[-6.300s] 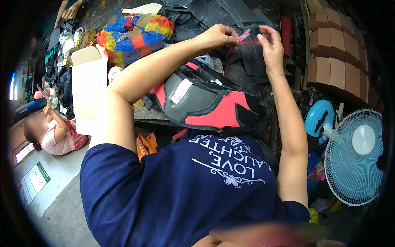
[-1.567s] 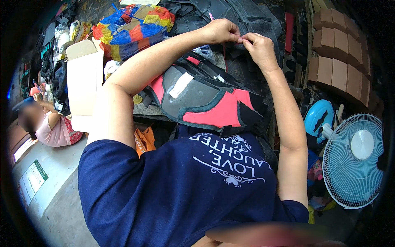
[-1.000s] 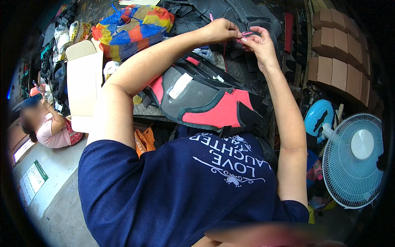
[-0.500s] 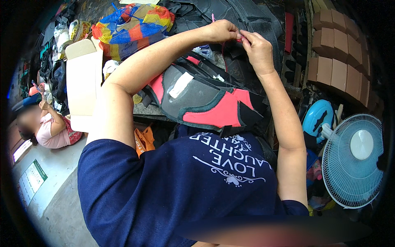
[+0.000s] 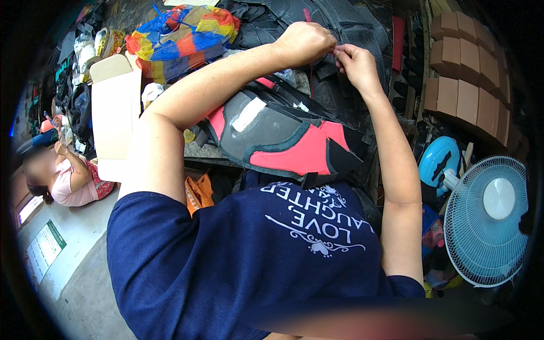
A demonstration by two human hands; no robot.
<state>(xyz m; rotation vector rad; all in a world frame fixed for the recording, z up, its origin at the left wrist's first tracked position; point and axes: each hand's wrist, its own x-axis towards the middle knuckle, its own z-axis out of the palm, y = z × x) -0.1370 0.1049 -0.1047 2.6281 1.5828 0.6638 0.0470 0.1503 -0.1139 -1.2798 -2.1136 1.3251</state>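
Observation:
My left hand is closed, back of the hand up, over the far part of the worktable. A thin pink strip sticks up beyond it, and a similar pink line shows below the hand. My right hand pinches with thumb and forefinger, its fingertips meeting those of the left. Whatever lies between the fingertips is too small and hidden to make out. Nearer to me rests a stack of grey, pink and black cut pieces, like shoe uppers, with a white patch on top. Dark sheet material spreads beyond both hands.
A multicoloured mesh bag and an open pale carton stand to the left. Stacked brown boxes fill a rack at right, above a light-blue fan. A seated person in a pink shirt is at far left.
My left hand has moved slightly up and turned its back upward. The pink strip stands higher beyond it. Red material seen between the fingertips before is now hidden; the right hand moved little.

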